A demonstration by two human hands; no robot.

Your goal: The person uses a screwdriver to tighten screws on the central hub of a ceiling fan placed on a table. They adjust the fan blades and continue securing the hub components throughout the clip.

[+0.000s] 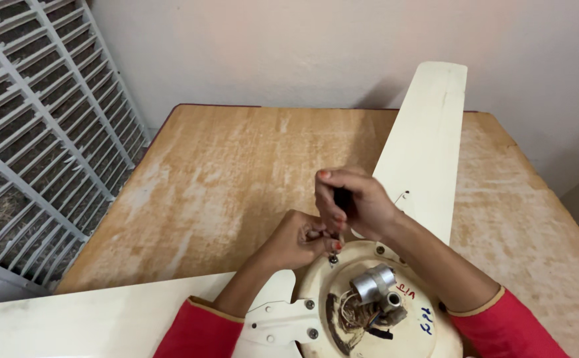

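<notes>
Ceiling fan (369,311) on table (236,172), screwdriver (341,205) in right hand (356,202)

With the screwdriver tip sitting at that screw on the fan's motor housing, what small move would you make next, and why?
Probably a slow turn of the screwdriver by the right hand, while the left hand steadies things at the screw. The tool stands nearly upright over the screw at the rim of the cream motor housing, and the left fingertips pinch right beside it. Whether the tip is seated cannot be told.

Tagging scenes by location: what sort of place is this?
Likely a home or small repair corner: a worn wooden table against a plain wall, an opened ceiling fan on it, a white louvred cooler grille alongside.
</notes>
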